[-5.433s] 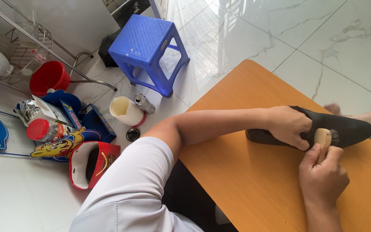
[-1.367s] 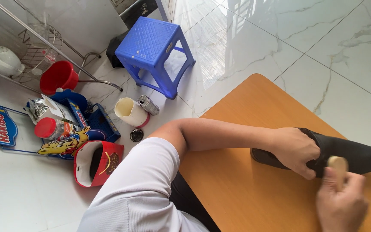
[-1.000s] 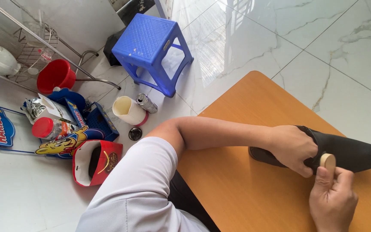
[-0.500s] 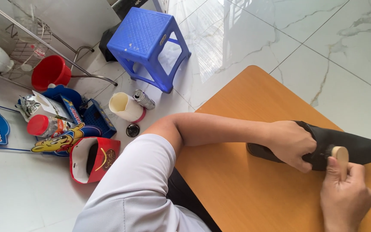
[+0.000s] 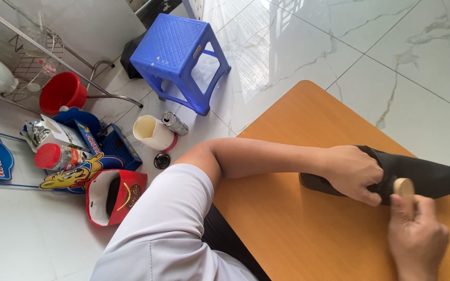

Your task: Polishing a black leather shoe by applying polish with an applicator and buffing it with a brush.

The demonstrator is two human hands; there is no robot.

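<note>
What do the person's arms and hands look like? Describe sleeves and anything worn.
The left arm has a short white sleeve ending near the elbow. The left hand and right hand are bare: no gloves, rings or watch visible.

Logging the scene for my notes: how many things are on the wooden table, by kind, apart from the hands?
Black leather shoe: 1
Round-handled wooden brush: 1
Total: 2
Left hand steadies the shoe; right hand grips the brush.
</note>
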